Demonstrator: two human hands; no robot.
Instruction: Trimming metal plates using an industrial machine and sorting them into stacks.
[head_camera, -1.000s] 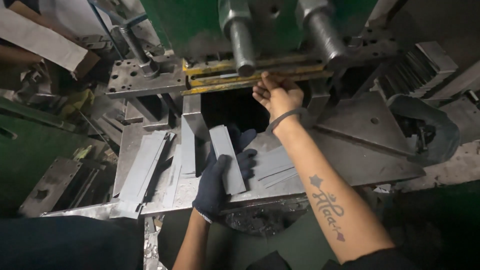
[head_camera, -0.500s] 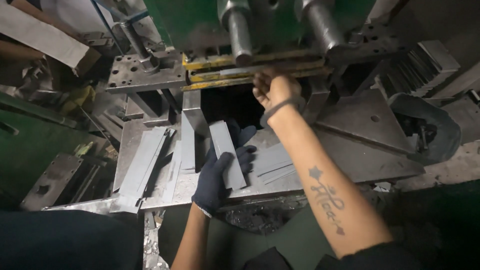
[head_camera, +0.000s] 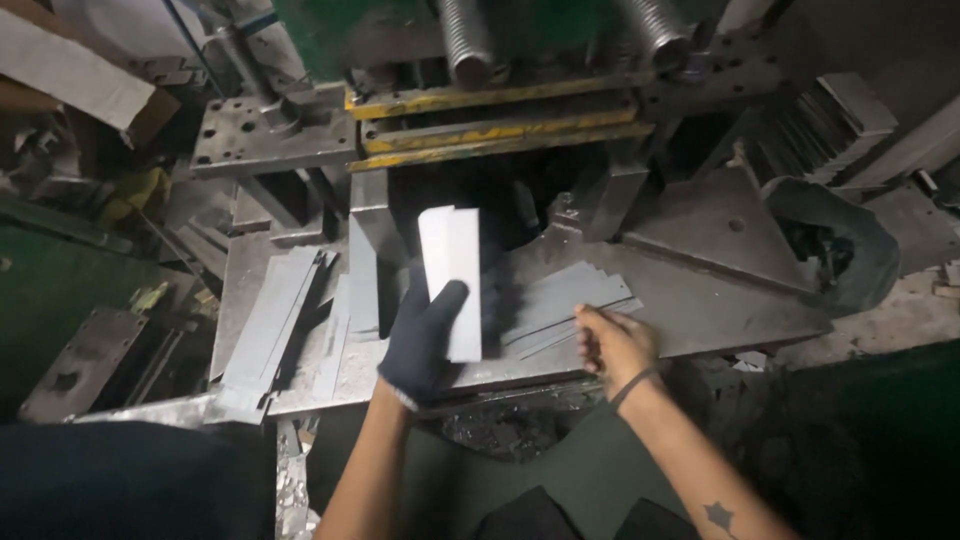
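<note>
Gloved left hand (head_camera: 425, 345) is closed on a flat pale metal strip (head_camera: 452, 280), thumb laid across its face and the strip held lengthwise, far end aimed at the dark opening of the press (head_camera: 500, 120); that orientation suits feeding it end-first between the yellow-edged die plates (head_camera: 490, 135). Bare right hand (head_camera: 612, 345) rests at the near edge of the steel counter (head_camera: 700, 300), fingers curled over the ends of a fanned pile of grey strips (head_camera: 565, 305); whether that grip actually pinches 1 strip cannot be told from this view. The pile lies just right of the held strip, within easy reach of the bare hand. A second stack of longer strips (head_camera: 270, 325) sits left of the glove, apart from the press mouth, seemingly kept separate from the fanned pile.
</note>
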